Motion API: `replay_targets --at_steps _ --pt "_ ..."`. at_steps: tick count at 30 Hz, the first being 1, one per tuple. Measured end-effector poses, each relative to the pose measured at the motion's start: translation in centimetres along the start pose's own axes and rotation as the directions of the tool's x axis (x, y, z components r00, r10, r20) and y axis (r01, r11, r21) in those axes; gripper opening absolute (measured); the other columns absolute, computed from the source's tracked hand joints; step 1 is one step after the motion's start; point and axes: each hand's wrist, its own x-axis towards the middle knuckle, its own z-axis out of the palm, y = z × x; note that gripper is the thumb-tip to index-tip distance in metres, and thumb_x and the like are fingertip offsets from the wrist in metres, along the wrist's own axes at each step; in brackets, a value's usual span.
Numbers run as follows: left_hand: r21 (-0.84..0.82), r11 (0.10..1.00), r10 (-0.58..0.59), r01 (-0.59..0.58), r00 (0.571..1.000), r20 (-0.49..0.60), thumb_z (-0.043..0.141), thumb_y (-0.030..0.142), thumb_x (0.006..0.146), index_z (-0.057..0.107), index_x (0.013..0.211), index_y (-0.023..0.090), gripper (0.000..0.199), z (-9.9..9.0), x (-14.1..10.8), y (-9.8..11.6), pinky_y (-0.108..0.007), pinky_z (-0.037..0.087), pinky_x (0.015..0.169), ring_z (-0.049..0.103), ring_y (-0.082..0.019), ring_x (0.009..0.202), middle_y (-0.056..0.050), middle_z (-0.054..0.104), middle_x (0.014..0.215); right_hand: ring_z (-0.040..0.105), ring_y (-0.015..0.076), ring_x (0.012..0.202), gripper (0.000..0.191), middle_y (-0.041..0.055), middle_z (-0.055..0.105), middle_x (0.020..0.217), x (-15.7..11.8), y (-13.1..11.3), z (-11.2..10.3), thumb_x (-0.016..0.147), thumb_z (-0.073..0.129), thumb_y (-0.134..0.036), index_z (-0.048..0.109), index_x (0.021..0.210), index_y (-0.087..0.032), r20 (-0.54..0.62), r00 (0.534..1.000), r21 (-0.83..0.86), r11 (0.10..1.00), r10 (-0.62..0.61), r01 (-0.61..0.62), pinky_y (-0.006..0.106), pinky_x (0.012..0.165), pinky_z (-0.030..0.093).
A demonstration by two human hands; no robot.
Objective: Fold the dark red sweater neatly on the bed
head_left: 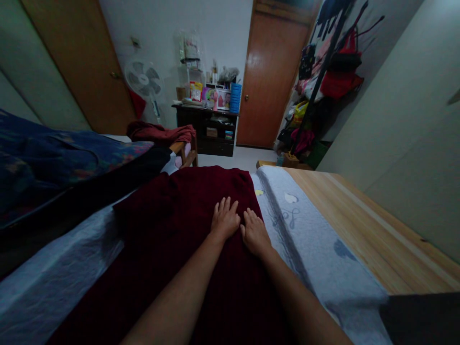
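Observation:
A dark red cloth [187,211], perhaps a garment or blanket, lies spread over the bed in front of me. My left hand [225,218] rests palm down on it with the fingers stretched out. Close by on the right, my right hand [254,232] also lies flat on the cloth, near its right edge, fingers extended. Neither hand grips anything. Under the cloth and to its right shows a pale blue-grey patterned bed cover [305,230] with a dark stripe. The near part of the red cloth is partly hidden by my forearms.
Dark blue floral fabric [72,153] is heaped at the left, and a reddish-brown cloth [161,133] hangs over a wooden frame. A bare wooden board [352,215] borders the bed on the right. Farther off are a fan [143,79], a black cabinet [204,139] and a door [269,76].

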Motion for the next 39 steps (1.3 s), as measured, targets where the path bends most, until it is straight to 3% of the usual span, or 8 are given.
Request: replay_targets --at_steps 6,11,17,27,31,35,39 --pt "-0.013 1.000 0.005 -0.005 0.999 -0.046 0.044 0.030 0.087 0.046 0.139 0.019 0.053 0.1 -0.2 0.1 -0.047 0.019 0.115 0.031 -0.028 0.139 -0.013 0.040 0.149 0.029 0.0287 0.141 0.055 0.0167 0.033 0.152 -1.4 -0.3 -0.8 0.093 0.040 -0.030 0.038 0.143 -0.006 0.029 1.000 -0.007 1.000 -0.008 0.008 0.044 0.113 0.027" --pt "-0.025 0.999 -0.029 0.029 0.999 -0.020 0.047 0.028 0.084 0.046 0.139 0.020 0.056 0.0 0.0 0.4 -0.047 0.018 0.115 0.029 -0.028 0.140 -0.012 0.039 0.150 0.029 0.0269 0.141 0.054 0.0150 0.035 0.151 -5.3 -1.1 -1.5 0.093 0.041 -0.029 0.041 0.142 -0.007 0.061 0.997 -0.006 0.999 -0.048 0.048 0.042 0.114 0.026" --pt "-0.028 0.998 -0.049 0.049 0.999 0.008 0.046 0.029 0.085 0.046 0.139 0.020 0.056 -0.4 0.0 0.6 -0.046 0.018 0.116 0.028 -0.027 0.141 -0.011 0.038 0.150 0.024 0.0276 0.143 0.056 0.0100 0.030 0.154 -9.5 -1.8 -1.8 0.094 0.040 -0.040 0.039 0.144 -0.015 0.052 0.998 -0.008 0.999 -0.040 0.041 0.047 0.116 0.020" --pt "-0.034 0.998 -0.057 0.059 0.996 0.067 0.043 0.026 0.087 0.045 0.140 0.016 0.054 -1.7 -0.5 1.0 -0.044 0.023 0.115 0.032 -0.027 0.139 -0.014 0.038 0.150 0.023 0.0242 0.143 0.056 0.0064 0.029 0.155 -9.9 -1.8 -1.2 0.096 0.036 -0.043 0.038 0.145 -0.017 -0.012 0.999 -0.029 0.999 -0.039 0.039 0.045 0.117 0.015" --pt "-0.050 0.999 0.013 -0.007 0.992 0.128 0.046 0.028 0.087 0.041 0.141 0.017 0.055 -3.0 -2.9 1.2 -0.043 0.026 0.114 0.028 -0.026 0.141 -0.010 0.033 0.154 0.023 0.0240 0.143 0.056 0.0070 0.031 0.154 -10.0 -1.8 -1.1 0.095 0.036 -0.043 0.038 0.145 -0.017 -0.020 0.999 -0.032 0.999 -0.037 0.036 0.045 0.116 0.015" --pt "-0.081 0.990 0.129 -0.113 0.967 0.222 0.040 0.031 0.092 0.045 0.138 0.020 0.047 -4.4 -7.2 1.5 -0.046 0.025 0.115 0.026 -0.024 0.142 -0.006 0.035 0.153 0.024 0.0237 0.143 0.056 0.0072 0.031 0.154 -10.0 -1.6 -0.9 0.095 0.037 -0.043 0.039 0.144 -0.017 -0.026 0.999 -0.033 0.999 -0.041 0.040 0.045 0.116 0.015" --pt "-0.084 0.987 0.152 -0.134 0.950 0.274 0.039 0.033 0.093 0.044 0.140 0.020 0.048 -6.0 -11.6 2.3 -0.046 0.026 0.115 0.030 -0.024 0.141 -0.006 0.038 0.151 0.024 0.0234 0.143 0.054 0.0071 0.032 0.154 -10.0 -1.4 -1.0 0.094 0.038 -0.039 0.039 0.144 -0.017 -0.017 0.998 -0.025 0.998 -0.053 0.052 0.044 0.116 0.015"
